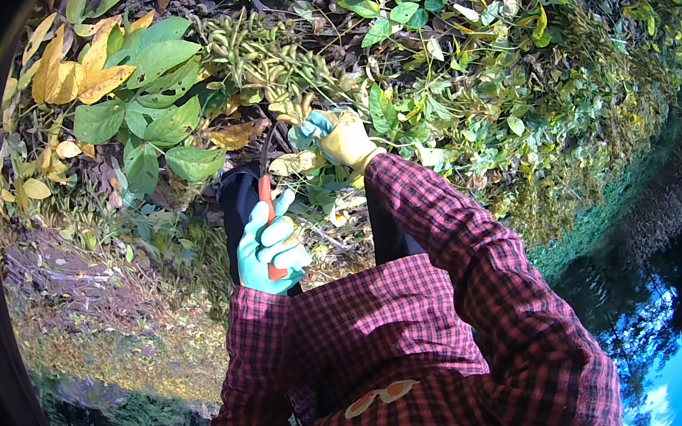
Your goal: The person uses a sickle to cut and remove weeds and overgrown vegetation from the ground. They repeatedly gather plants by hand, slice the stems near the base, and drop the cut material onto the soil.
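My left hand, in a teal coated glove, is wrapped around the orange handle of a sickle. The sickle's thin dark blade curves upward from the handle among dry leaves, just left of my right hand. My right hand, in a glove with a yellow back and teal palm, is closed on the stems of a soybean plant. Dense clusters of greenish-brown pods spread above and left of that hand. The exact grip point on the stems and the blade's tip are hidden by fingers and leaves.
A broad-leaved plant with green and yellow leaves stands left of the pods. Leafy vines cover the ground on the right. Dark trouser legs are below the hands. Bare soil with dry stalks lies at left.
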Tool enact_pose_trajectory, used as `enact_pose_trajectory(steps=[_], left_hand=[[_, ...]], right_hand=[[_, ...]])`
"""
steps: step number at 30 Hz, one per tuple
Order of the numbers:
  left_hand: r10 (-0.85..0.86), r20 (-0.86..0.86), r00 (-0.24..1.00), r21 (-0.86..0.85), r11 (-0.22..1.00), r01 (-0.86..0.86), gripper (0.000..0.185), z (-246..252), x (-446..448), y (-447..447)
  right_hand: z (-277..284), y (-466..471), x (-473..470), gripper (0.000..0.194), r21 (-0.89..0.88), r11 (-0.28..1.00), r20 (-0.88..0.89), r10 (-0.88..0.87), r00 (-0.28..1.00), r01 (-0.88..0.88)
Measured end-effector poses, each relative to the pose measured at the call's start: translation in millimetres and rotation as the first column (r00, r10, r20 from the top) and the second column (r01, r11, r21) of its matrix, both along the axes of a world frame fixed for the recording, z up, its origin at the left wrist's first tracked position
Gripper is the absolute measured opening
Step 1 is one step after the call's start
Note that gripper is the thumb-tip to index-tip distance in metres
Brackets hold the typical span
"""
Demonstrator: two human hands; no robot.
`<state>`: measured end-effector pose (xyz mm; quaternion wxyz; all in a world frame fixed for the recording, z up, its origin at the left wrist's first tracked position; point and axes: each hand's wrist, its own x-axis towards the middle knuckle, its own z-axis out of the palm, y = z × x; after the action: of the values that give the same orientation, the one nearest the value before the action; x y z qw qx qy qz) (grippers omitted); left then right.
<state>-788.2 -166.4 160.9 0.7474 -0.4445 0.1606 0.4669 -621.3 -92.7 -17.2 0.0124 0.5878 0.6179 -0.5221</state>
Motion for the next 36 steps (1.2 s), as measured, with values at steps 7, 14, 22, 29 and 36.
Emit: enact_pose_trajectory(steps=[7, 14, 22, 29, 36], left_hand=[[0.013, 0.154, 0.988, 0.147, 0.989, -0.036, 0.047, 17.2, -14.7, 11.9], [-0.060, -0.200, 0.978, 0.073, 0.994, 0.076, 0.049, 69.1, -39.7, -3.1], [-0.098, -0.194, 0.976, 0.073, 0.991, 0.114, 0.049, 34.3, -27.2, -20.3], [-0.310, -0.431, 0.847, -0.190, 0.949, 0.251, 0.050, 29.2, -13.6, -13.4], [-0.563, -0.711, 0.421, -0.293, 0.781, 0.551, 0.048, 17.7, -7.2, -8.0]], right_hand=[[27.8, 24.1, 2.5, 0.035, 0.352, 0.895, 0.079, 0.264, 0.961, -0.275], [11.9, 19.3, 101.9, 0.035, 0.188, 0.969, 0.294, 0.102, 0.950, -0.162], [28.8, -19.2, 164.8, 0.055, -0.256, 0.859, 0.655, 0.492, 0.574, -0.444], [-29.4, -40.3, 45.6, 0.051, 0.019, 0.997, 0.055, -0.073, 0.996, 0.072], [-159.4, -20.3, -30.3, 0.039, -0.424, 0.650, -0.109, -0.728, 0.676, 0.631]])
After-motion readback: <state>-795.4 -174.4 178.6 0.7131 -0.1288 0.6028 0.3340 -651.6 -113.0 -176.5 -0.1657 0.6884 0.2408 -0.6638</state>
